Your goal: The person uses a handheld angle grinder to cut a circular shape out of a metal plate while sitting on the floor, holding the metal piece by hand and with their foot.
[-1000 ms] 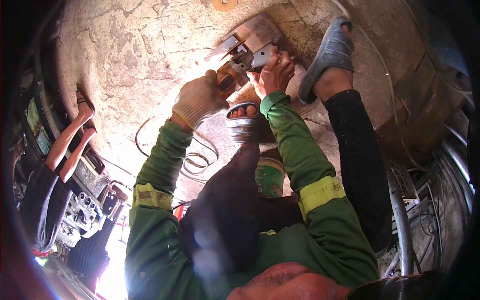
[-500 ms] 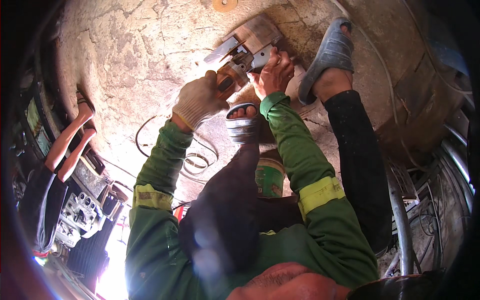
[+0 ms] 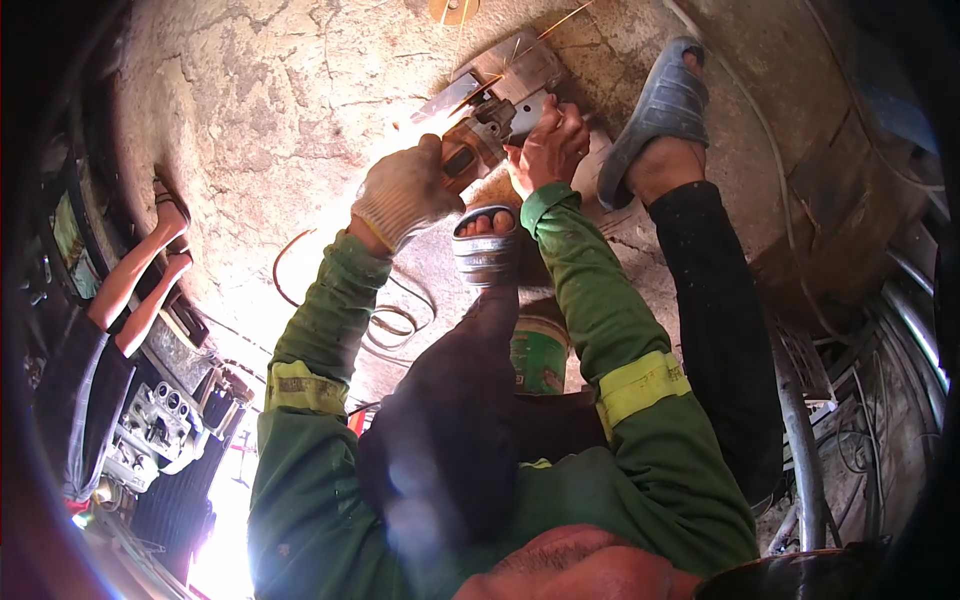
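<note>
My left hand (image 3: pixel 405 195), in a pale knitted glove, is closed round the orange body of an angle grinder (image 3: pixel 470 152). The disc end lies over a bright metal piece (image 3: pixel 450 100), and thin orange sparks (image 3: pixel 563 22) fly up and away from it. My bare right hand (image 3: pixel 550 150) grips the near edge of a flat metal plate (image 3: pixel 528 114) with small dark holes, just right of the grinder head. Beyond that plate lies a wider, brownish flat block (image 3: pixel 530 68). Where disc and metal meet is partly hidden by the grinder.
A loose disc (image 3: pixel 454 10) lies on the cracked floor at the far edge. Cords (image 3: pixel 400 320) coil near my left arm, and a green bucket (image 3: pixel 540 355) stands between my legs. Another person's legs (image 3: pixel 140 270) and an engine part (image 3: pixel 160 425) are at left. Pipes (image 3: pixel 915 320) lie at right.
Sparks have appeared at the metal and shoot up and right. The grinder and my left hand have shifted slightly right and forward. My right hand stays on the plate.
</note>
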A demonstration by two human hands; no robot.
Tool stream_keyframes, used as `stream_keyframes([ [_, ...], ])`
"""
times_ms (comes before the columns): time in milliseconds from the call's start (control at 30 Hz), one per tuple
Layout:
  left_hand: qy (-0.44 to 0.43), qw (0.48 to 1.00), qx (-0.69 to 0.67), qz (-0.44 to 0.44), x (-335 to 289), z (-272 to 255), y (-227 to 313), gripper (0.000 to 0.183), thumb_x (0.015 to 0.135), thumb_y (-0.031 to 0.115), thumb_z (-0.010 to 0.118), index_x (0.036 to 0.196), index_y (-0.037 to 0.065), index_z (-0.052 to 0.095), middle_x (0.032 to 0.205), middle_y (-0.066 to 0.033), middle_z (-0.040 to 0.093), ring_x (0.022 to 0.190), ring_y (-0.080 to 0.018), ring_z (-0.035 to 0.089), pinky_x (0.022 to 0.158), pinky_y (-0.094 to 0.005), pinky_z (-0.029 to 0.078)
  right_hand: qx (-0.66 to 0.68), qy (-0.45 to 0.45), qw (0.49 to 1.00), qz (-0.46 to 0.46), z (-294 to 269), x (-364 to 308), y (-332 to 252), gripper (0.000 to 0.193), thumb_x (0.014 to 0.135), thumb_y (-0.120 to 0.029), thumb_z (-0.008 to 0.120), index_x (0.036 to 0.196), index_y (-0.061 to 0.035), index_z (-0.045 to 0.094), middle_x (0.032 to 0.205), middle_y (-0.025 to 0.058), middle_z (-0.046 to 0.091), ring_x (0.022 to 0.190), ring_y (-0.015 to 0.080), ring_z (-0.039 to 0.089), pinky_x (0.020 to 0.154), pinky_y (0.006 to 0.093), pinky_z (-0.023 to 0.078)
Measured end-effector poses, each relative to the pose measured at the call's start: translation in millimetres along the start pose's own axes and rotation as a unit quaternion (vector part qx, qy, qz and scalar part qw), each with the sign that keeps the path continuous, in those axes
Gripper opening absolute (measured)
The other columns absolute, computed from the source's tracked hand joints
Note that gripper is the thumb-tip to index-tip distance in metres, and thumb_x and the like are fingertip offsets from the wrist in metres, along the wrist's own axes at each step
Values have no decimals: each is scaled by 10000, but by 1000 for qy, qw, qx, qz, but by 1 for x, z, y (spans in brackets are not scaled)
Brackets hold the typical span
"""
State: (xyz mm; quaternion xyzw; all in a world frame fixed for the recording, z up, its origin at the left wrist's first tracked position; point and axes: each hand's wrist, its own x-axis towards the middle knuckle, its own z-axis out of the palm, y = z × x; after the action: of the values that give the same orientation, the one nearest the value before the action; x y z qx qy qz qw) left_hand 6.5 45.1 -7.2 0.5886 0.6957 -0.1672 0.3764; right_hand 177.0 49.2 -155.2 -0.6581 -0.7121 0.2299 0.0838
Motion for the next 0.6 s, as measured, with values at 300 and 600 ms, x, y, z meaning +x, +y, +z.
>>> stream_keyframes([
  [300,-8,1000,12,-19,-3,-3,0,582,694,344,825,1074,-1,550,870,-235,711,844,-414,710,744,-482,566,16,-10,1000,6,-3,1,-4,1096,632,-346,948,1483,-5,348,1442,188,314,1344,413,327,1093,554,309],
  [600,-17,1000,7,-18,-8,0,-7,596,673,333,842,1062,-13,553,877,-238,709,846,-415,711,738,-484,568,7,-8,1000,5,0,0,0,1090,639,-365,942,1483,-36,336,1433,172,284,1281,413,336,1073,571,336],
])
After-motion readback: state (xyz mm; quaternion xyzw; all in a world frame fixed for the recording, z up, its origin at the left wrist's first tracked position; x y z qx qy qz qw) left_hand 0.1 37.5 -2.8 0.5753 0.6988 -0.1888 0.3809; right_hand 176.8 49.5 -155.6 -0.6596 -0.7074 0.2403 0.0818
